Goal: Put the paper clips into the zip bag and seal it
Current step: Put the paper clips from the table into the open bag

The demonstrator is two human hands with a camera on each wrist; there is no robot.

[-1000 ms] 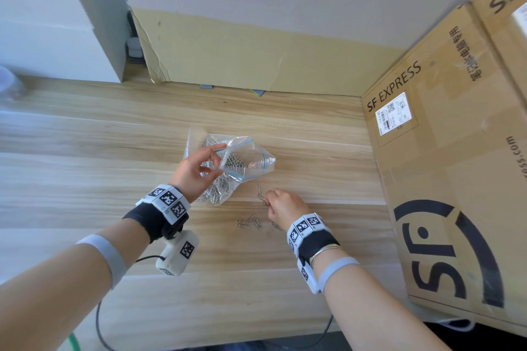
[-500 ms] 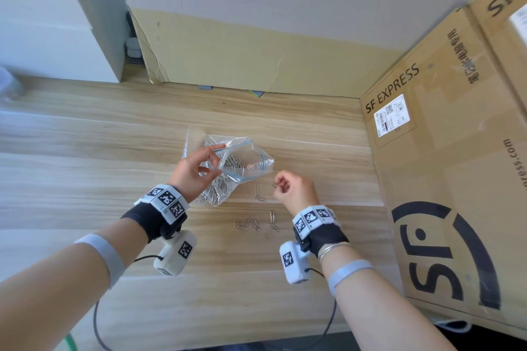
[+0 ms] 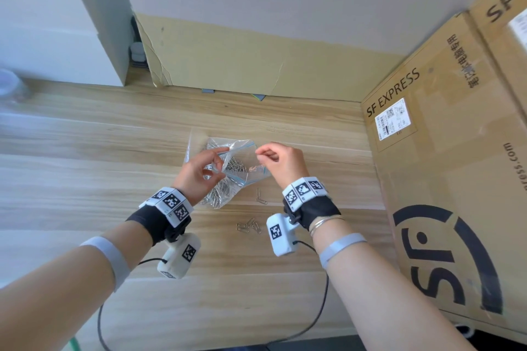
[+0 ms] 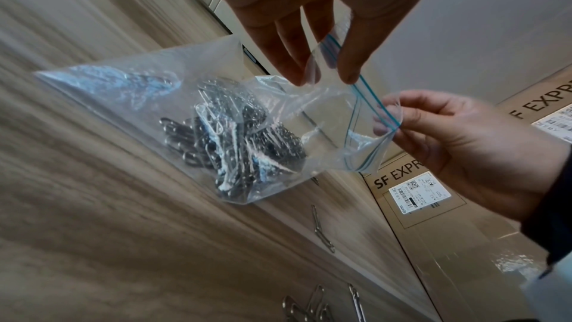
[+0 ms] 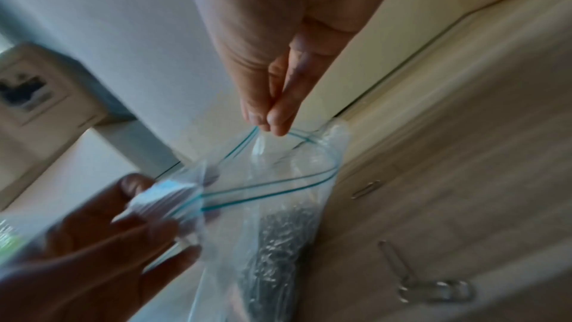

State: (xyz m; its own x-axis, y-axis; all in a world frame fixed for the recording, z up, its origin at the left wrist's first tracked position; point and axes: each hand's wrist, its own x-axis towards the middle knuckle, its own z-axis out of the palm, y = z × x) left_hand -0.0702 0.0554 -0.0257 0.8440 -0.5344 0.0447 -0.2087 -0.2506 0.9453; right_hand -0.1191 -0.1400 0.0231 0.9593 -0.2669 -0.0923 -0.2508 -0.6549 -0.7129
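Observation:
A clear zip bag (image 3: 242, 177) with a blue zip line hangs mouth-up over the wooden table, holding a heap of metal paper clips (image 4: 235, 136). My left hand (image 3: 218, 161) pinches the near-left side of the bag's rim (image 4: 325, 67). My right hand (image 3: 261, 155) pinches the opposite side of the rim (image 4: 390, 120), and the mouth gapes between them (image 5: 269, 180). Several loose paper clips (image 3: 248, 227) lie on the table below the bag, with two more (image 3: 261, 197) closer to it. Whether the right fingers (image 5: 272, 116) also hold a clip is hidden.
A large SF Express cardboard box (image 3: 445, 179) stands along the right side. A cardboard sheet (image 3: 256, 65) leans on the back wall. A white cabinet (image 3: 57, 37) is at the back left. Cables (image 3: 319, 319) trail from both wrist cameras near the table's front edge.
My right hand rose from the loose clips on the table to the bag's mouth and now pinches its rim. My left hand kept hold of the bag.

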